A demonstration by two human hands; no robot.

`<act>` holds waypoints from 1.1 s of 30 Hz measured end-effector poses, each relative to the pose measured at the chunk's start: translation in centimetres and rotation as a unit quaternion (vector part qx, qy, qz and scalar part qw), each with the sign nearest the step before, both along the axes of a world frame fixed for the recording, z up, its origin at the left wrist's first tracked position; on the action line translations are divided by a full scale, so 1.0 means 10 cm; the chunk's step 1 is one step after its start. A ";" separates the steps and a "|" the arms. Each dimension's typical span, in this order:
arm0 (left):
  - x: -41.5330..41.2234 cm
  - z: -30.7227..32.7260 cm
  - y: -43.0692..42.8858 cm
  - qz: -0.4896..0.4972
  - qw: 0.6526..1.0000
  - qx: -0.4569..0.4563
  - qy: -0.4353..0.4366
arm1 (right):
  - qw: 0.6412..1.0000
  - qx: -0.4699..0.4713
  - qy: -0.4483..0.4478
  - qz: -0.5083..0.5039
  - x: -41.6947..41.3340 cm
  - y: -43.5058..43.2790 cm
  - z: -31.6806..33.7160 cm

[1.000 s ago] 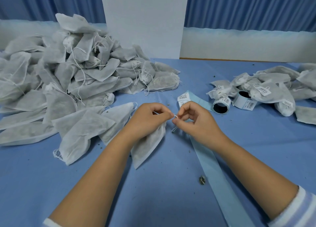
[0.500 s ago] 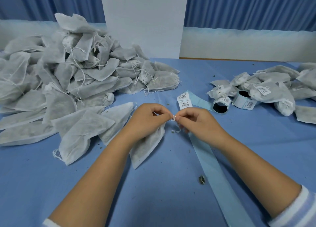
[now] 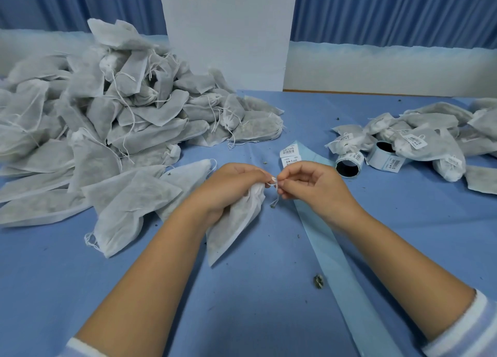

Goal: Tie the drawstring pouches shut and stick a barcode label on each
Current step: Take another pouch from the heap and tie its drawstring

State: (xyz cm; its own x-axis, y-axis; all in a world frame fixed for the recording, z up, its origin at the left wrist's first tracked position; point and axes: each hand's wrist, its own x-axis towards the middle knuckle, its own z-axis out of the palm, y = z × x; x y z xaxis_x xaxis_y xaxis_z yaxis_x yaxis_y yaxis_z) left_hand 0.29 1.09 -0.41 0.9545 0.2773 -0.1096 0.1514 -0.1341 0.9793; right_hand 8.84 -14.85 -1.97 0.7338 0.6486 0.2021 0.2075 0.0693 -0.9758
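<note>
Head view: knot (image 3: 274,183) hidden between fingertips (image 3: 279,179)

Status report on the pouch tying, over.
Left hand grips pouch neck. Right hand pinches drawstring, knot underway. No label on it yet. Nothing in the way.

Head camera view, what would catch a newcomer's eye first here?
Probably the big heap of grey pouches filling the table's left side. Next, at centre, the left hand grips a pouch while the right hand pinches its drawstring. Labelled pouches lie far right.
</note>
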 end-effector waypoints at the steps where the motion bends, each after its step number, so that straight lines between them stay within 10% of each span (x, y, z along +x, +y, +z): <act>1: 0.00 0.00 -0.01 -0.005 1.000 -0.004 0.004 | 1.000 -0.001 -0.003 -0.001 0.00 0.00 0.00; 19: 0.01 -0.02 0.00 0.014 0.999 -0.016 0.025 | 0.977 -0.036 -0.194 -0.085 -0.06 0.00 -0.05; 33: -0.02 0.01 -0.09 -0.076 0.991 -0.078 0.074 | 0.997 0.006 -0.045 -0.055 -0.01 0.04 -0.03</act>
